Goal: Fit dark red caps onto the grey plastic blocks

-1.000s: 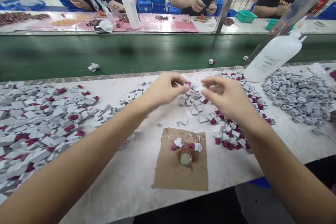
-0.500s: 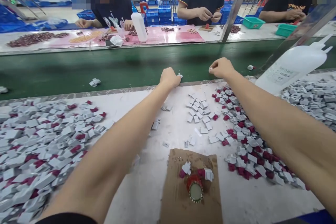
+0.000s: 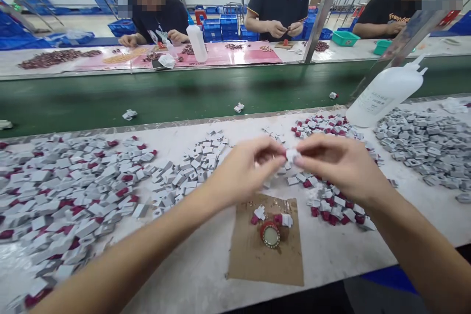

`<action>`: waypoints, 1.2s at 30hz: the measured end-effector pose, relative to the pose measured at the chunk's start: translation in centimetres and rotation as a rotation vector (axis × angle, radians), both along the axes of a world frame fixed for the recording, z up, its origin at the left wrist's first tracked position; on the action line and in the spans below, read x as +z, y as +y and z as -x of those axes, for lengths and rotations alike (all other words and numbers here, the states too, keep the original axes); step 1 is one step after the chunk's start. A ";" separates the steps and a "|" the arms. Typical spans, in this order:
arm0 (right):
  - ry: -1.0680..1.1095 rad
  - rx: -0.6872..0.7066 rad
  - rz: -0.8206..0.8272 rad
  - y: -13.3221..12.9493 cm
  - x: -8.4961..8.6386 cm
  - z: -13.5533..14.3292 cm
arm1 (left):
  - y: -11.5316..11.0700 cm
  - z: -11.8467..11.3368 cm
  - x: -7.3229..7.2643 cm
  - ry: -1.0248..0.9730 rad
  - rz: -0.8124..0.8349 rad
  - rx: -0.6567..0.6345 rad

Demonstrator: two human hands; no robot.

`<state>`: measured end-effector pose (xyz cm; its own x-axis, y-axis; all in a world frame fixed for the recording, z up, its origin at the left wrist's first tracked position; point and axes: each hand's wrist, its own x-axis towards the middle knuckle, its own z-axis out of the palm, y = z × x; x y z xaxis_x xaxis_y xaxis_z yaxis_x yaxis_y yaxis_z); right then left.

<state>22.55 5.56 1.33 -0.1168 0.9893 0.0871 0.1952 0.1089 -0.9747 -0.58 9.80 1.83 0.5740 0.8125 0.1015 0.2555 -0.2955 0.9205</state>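
Above the table, my left hand [image 3: 250, 164] and my right hand [image 3: 340, 164] meet fingertip to fingertip. Between them is a small white plastic piece [image 3: 293, 156] with a dark-red bit at its left side, pinched by both hands. Under the hands lies a piece of brown cardboard [image 3: 265, 270]. On it are a red bottle cap [image 3: 271, 234] with a crimped rim, lying open side up, and two small white-and-dark-red pieces [image 3: 286, 220]. Piles of similar pieces lie to the left [image 3: 84, 196] and the right [image 3: 336, 206] of the cardboard.
A green conveyor belt [image 3: 184, 91] crosses beyond the table, with a few white pieces [image 3: 239, 107] on it. A white squeeze bottle [image 3: 384, 93] leans at right beside a pile of grey pieces [image 3: 430, 142]. Three people work across the belt near another white bottle [image 3: 197, 41].
Both hands have drawn back from the belt and come together over the table. A white piece that was at my left fingertips now lies alone on the belt. The view has shifted slightly.
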 end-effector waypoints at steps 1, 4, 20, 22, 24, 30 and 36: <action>-0.066 0.018 0.002 -1.7 -0.1 -0.1 | -1.7 0.4 -0.1 0.043 0.056 -0.026; -0.176 0.042 -0.010 -6.1 -1.0 -0.1 | -5.4 1.0 -0.9 0.110 0.207 -0.098; 0.014 -0.233 0.033 -12.8 -5.6 1.6 | 7.4 4.1 -4.9 0.754 -0.488 0.082; 0.015 -0.230 0.001 -12.9 -5.8 2.3 | 6.6 3.7 -4.6 0.742 -0.487 0.081; 0.015 -0.225 -0.011 -13.1 -5.9 3.0 | 5.0 3.3 -4.1 0.675 -0.446 0.108; -0.056 -0.187 -0.064 -13.1 -5.7 4.2 | -0.6 3.7 -3.5 0.292 -0.105 0.154; -0.124 -0.105 -0.094 -12.5 -4.8 4.5 | -3.6 4.8 -4.0 0.130 0.106 0.144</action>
<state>18.09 -6.90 -3.47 -0.0291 0.9848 0.1715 0.3279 0.1715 -0.9290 -5.41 6.22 -2.13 0.4540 0.8892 -0.0563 0.4062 -0.1503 0.9013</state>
